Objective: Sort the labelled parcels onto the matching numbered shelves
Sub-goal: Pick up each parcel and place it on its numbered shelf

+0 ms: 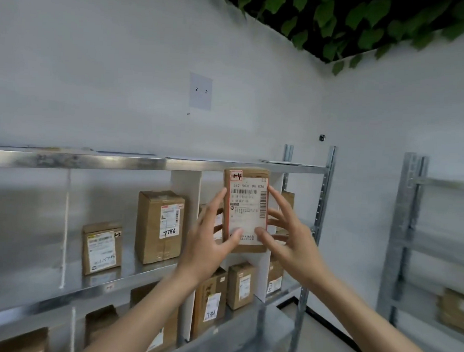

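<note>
While both hands [249, 243] pinch it, the parcel [245, 209] (upright) sits between them.

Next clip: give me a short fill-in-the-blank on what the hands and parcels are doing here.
1. The held parcel is gripped by ____ hands.
2. The handwritten number on the tall box on the shelf reads ____.
3. The sheet on the wall shows the digit ____ twice.

Missing words: both; 7786; 2
</note>
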Demonstrator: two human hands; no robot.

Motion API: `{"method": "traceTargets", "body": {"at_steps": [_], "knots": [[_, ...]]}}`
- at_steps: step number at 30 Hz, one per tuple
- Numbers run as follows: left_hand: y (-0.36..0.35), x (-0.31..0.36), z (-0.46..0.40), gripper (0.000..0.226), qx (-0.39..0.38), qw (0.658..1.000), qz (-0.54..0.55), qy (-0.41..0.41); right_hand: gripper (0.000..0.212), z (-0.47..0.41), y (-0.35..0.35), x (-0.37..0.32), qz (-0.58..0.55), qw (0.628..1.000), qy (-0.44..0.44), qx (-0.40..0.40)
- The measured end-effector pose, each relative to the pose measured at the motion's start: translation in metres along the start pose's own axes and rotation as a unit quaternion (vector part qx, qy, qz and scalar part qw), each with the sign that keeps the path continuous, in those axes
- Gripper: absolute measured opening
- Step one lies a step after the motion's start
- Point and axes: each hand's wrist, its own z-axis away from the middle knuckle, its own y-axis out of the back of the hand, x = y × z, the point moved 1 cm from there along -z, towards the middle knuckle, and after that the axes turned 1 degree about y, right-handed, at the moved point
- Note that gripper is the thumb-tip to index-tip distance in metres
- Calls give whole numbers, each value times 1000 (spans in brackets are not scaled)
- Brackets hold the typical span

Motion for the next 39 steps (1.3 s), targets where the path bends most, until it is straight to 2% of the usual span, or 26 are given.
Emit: {"method": "traceTargets", "body": {"at_steps": [5,15,23,30,39], "knots": [[-76,1,-27,87,-25,999,-23,-21,87,0,45,63,52,999,-8,7],[-281,9,-85,87,-83,996,6,-27,96,-1,172,232,135,990,-42,-18],[-429,-10,-129,101,-140,990,7,-30,95,-7,252,358,162,984,-74,-27],[-540,-64,-179,103,-147,989,6,-32,93,-37,280,482,158,983,-84,-30],[-661,-178,-276,108,-113,993,-9,-22,90,-138,273,656,130,987,-72,-68]]}}
